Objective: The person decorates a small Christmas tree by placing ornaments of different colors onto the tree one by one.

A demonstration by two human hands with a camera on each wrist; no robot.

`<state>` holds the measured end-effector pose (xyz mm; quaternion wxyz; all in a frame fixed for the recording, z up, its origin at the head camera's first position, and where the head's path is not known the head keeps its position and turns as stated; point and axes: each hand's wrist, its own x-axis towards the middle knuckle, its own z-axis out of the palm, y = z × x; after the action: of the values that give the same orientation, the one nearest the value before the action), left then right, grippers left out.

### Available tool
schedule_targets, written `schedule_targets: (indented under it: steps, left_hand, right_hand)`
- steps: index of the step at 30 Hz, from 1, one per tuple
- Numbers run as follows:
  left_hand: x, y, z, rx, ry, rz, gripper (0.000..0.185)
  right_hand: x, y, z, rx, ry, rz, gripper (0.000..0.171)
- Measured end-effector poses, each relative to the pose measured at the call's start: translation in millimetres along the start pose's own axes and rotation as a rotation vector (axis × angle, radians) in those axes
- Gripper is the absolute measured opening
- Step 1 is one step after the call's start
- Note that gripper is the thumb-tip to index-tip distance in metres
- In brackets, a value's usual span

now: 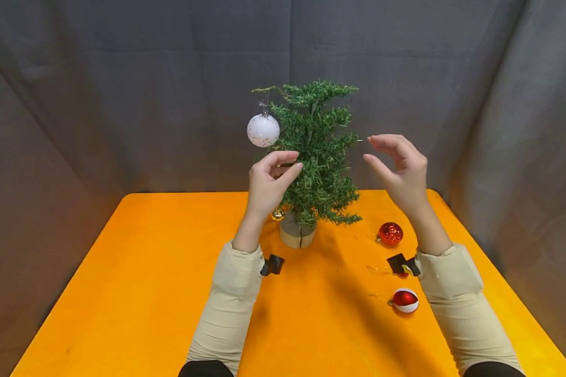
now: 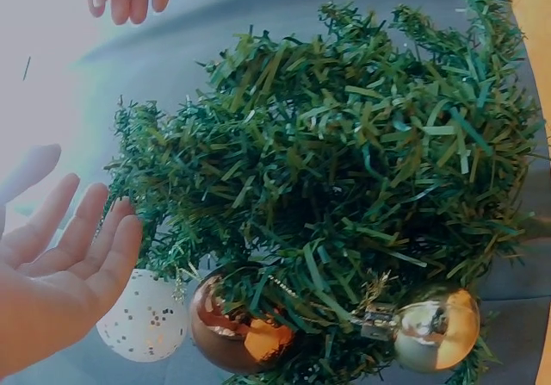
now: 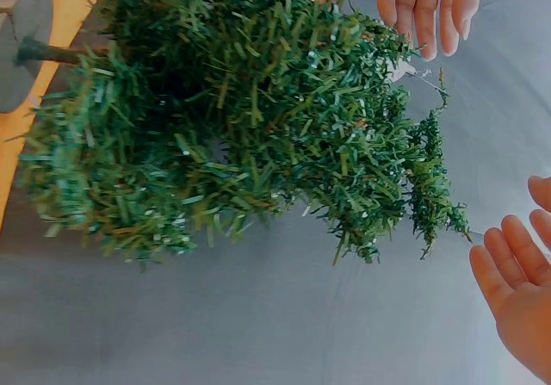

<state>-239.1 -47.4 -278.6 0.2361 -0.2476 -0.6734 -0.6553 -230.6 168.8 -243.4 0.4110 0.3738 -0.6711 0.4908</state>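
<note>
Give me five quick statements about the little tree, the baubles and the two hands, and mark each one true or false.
1. A white bauble hangs on the tree. True.
2. The right hand holds a red bauble. False: it holds nothing; the glittery red bauble lies on the table.
3. The tree lies on its side. False: it stands upright in its base.
4. A red and white bauble lies on the table near the right sleeve. True.
5. The left hand rests flat on the table. False: it is raised at the tree's left side.
</note>
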Motion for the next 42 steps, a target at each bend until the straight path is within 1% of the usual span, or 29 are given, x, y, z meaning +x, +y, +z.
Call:
schedule_targets:
  steps: [3,6,9,12,16,23,26,30,33,37,42]
  left_hand:
    - [-0.1,-3.0,2.2,0.044,-0.014,0.019,0.026]
    - [-0.2,-4.8,4.1,0.084,-0.012,0.039,0.028]
    - [-0.3,-6.1,5.7,0.122,-0.006,0.044,0.029]
    - [-0.5,-6.9,7.3,0.154,0.0,0.038,0.03]
    - [-0.4,-7.4,8.0,0.17,-0.006,0.018,0.029]
    - [-1.2,-10.0,10.1,0.201,-0.016,-0.033,0.027]
    - [-0.7,-11.9,11.4,0.228,-0.014,-0.029,0.025]
    - [-0.2,-13.3,13.2,0.267,-0.012,-0.019,0.025]
    - [-0.4,-14.0,14.4,0.282,-0.014,-0.02,0.024]
    - [-0.1,-15.8,15.4,0.28,-0.009,-0.02,0.025]
    - [0.3,-17.1,16.3,0.267,0.012,-0.024,0.027]
  right_hand:
    - [-11.1,10.0,-6.7,0.014,0.004,0.013,0.027]
    - [-21.6,15.1,-12.6,0.018,0.005,0.032,0.026]
    - [-31.0,13.0,-17.6,0.01,0.004,0.048,0.025]
    - [-38.6,5.3,-21.2,0.006,-0.001,0.06,0.025]
    - [-46.3,-4.0,-24.2,0.01,-0.009,0.077,0.023]
    - [-66.4,-4.7,-36.8,-0.011,0.016,0.129,0.026]
    - [-76.9,-5.7,-42.6,-0.003,0.019,0.156,0.027]
    - [-89.5,-6.2,-46.8,0.048,0.018,0.19,0.027]
    - [-97.8,-6.1,-49.1,0.061,0.016,0.218,0.03]
    - [-108.0,-5.8,-52.2,0.063,0.015,0.248,0.031]
    - [-120.5,-3.2,-57.2,0.065,0.022,0.279,0.027]
